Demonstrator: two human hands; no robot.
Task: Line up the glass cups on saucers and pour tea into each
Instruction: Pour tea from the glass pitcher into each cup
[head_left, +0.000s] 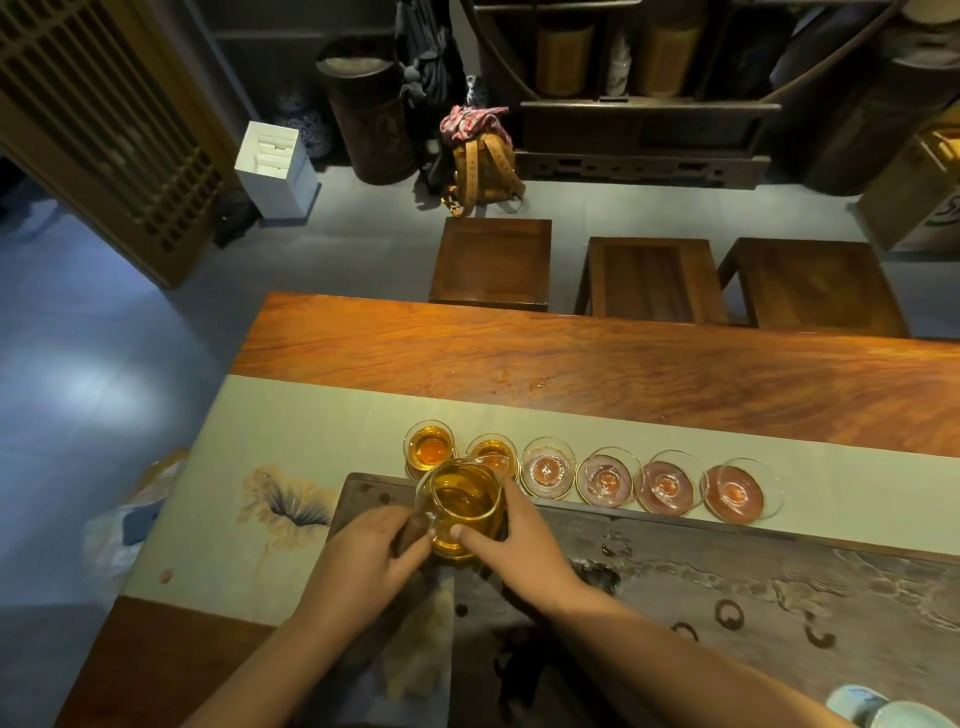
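Both hands hold the glass pitcher (462, 506) of amber tea over the dark tea tray (727, 571): left hand (363, 558) grip closed on its handle side, right hand (524, 540) wrapped around its body, spout at the second cup (491, 454). Six glass cups sit in a row on saucers on the pale runner (291, 431) of the wooden surface (571, 353) (first cup (429, 447) full of tea). The four cups to the right (639, 478) look empty.

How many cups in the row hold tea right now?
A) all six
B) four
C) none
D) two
D: the two leftmost cups show amber tea, the pitcher spout over the second; the other four, like the third cup, look empty.
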